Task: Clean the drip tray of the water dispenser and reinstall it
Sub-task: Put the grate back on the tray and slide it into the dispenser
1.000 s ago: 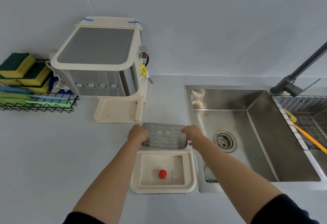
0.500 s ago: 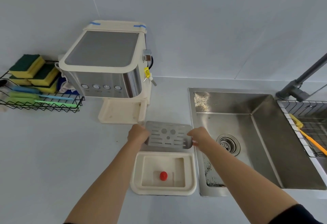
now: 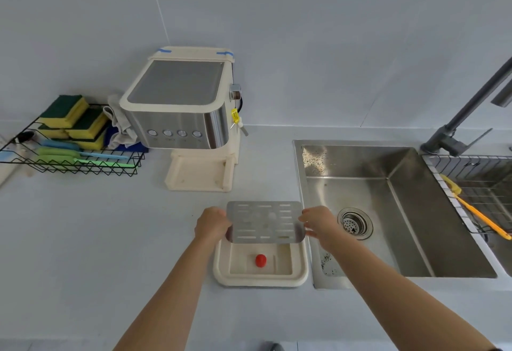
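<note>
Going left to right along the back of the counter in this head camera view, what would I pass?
Wire rack of sponges → water dispenser → sink → faucet → wire basket with a yellow brush.

Grate (image 3: 265, 222) I'm holding: silver, slotted. Tray (image 3: 260, 278) cream, red float (image 3: 260, 260) inside. Dispenser (image 3: 182, 118) cream and steel, blue tape at top corners. Sponges (image 3: 73, 118) yellow-green in black wire rack (image 3: 69, 162).
</note>
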`<state>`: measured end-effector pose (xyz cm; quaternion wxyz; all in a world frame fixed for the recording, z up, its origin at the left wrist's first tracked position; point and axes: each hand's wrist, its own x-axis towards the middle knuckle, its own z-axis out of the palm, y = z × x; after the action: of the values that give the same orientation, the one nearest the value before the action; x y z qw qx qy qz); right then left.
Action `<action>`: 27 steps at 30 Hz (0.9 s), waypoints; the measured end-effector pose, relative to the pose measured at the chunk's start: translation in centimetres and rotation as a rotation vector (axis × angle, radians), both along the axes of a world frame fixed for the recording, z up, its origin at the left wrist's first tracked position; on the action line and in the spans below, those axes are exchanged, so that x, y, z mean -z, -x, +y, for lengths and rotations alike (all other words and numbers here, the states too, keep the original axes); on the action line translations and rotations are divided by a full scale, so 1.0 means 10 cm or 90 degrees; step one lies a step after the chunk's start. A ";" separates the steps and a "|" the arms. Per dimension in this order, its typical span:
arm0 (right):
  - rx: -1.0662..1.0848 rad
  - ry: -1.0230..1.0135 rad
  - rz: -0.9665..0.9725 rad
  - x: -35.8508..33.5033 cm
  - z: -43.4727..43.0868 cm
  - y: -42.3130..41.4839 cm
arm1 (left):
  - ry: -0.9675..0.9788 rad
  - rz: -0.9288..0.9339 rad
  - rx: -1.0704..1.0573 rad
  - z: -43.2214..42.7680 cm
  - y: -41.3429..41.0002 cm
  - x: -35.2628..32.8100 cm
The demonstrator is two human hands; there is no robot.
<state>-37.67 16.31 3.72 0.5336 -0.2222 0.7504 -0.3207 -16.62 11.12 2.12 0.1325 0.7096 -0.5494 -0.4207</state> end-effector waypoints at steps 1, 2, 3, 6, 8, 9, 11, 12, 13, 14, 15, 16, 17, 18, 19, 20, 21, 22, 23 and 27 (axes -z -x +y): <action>0.001 0.000 0.005 -0.01 0.04 -0.02 | 0.005 0.007 -0.002 0.04 -0.02 0.00; 0.004 0.001 0.008 -0.01 0.08 -0.04 | 0.009 0.012 -0.005 0.07 -0.04 0.00; 0.005 -0.001 0.009 0.00 0.12 -0.06 | 0.008 0.018 -0.009 0.11 -0.06 0.01; 0.006 -0.009 0.016 0.03 0.25 -0.10 | 0.004 0.025 -0.009 0.22 -0.11 0.04; 0.001 -0.026 0.026 0.06 0.30 -0.13 | -0.005 0.022 -0.002 0.29 -0.13 0.06; -0.007 -0.040 0.035 0.06 0.33 -0.16 | -0.011 0.019 0.002 0.33 -0.14 0.07; -0.009 -0.054 0.034 0.07 0.36 -0.19 | -0.023 0.010 0.015 0.38 -0.15 0.09; 0.010 -0.056 0.018 0.08 0.37 -0.20 | -0.030 0.002 0.019 0.40 -0.14 0.10; 0.030 -0.055 0.005 0.08 0.39 -0.21 | -0.035 -0.004 0.020 0.41 -0.14 0.11; 0.042 -0.052 0.000 0.09 0.40 -0.21 | -0.041 -0.010 0.020 0.42 -0.14 0.10; 0.045 -0.049 -0.003 0.10 0.42 -0.22 | -0.044 -0.016 0.020 0.43 -0.14 0.10; 0.043 -0.046 -0.007 0.11 0.43 -0.22 | -0.051 -0.021 0.017 0.44 -0.14 0.09; 0.039 -0.047 -0.009 0.11 0.45 -0.23 | -0.057 -0.025 0.019 0.45 -0.15 0.09; 0.032 -0.044 -0.010 0.12 0.46 -0.23 | -0.065 -0.025 0.024 0.45 -0.15 0.08; 0.023 -0.042 -0.009 0.14 0.46 -0.23 | -0.071 -0.032 0.031 0.45 -0.16 0.09; 0.008 -0.041 0.000 0.13 0.46 -0.23 | -0.077 -0.042 0.035 0.45 -0.16 0.08; -0.007 -0.047 0.009 0.13 0.46 -0.25 | -0.076 -0.050 0.038 0.45 -0.16 0.09; -0.020 -0.055 0.015 0.12 0.46 -0.27 | -0.079 -0.055 0.042 0.45 -0.15 0.09; -0.029 -0.063 0.015 0.11 0.45 -0.29 | -0.081 -0.062 0.044 0.45 -0.13 0.09; -0.037 -0.067 0.018 0.10 0.43 -0.38 | -0.081 -0.068 0.046 0.49 -0.09 0.06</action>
<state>-33.84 20.61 2.70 0.5427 -0.2200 0.7672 -0.2617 -15.69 16.00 1.57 0.0427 0.7180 -0.5530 -0.4205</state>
